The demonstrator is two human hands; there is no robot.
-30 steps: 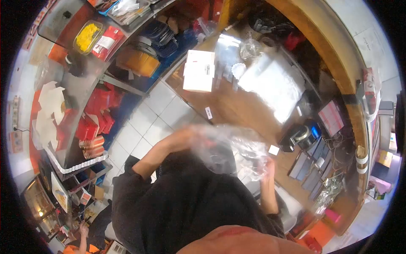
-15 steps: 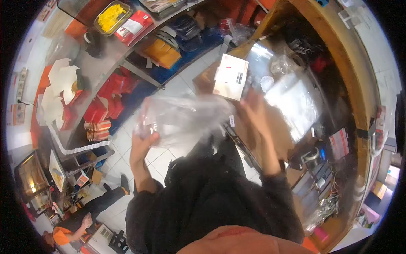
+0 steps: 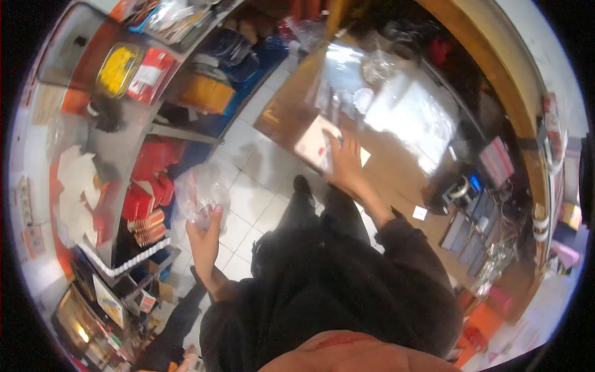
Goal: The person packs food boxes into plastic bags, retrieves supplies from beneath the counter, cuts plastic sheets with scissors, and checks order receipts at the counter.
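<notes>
My left hand (image 3: 206,239) is closed on a clear plastic bag (image 3: 201,192), which hangs bunched over the tiled floor. Something reddish shows at the bag, but I cannot make out what it is. At the near edge of the brown table, my right hand (image 3: 348,162) grips a white cardboard box (image 3: 313,141) with red marks on it. Its fingers reach over the box, and part of the box is hidden under them.
Clear plastic sheets (image 3: 412,127) cover part of the brown table (image 3: 396,186). A steel counter (image 3: 124,142) on the left carries a tub of yellow food (image 3: 118,69) and a red packet (image 3: 150,74). Red folded cartons (image 3: 152,180) fill the shelf below. Another person's dark-clothed leg shows lower left.
My right hand has gone from beside the box to gripping it, and the box has shifted towards me and turned. The bag, spread wide before, now hangs bunched from my left hand.
</notes>
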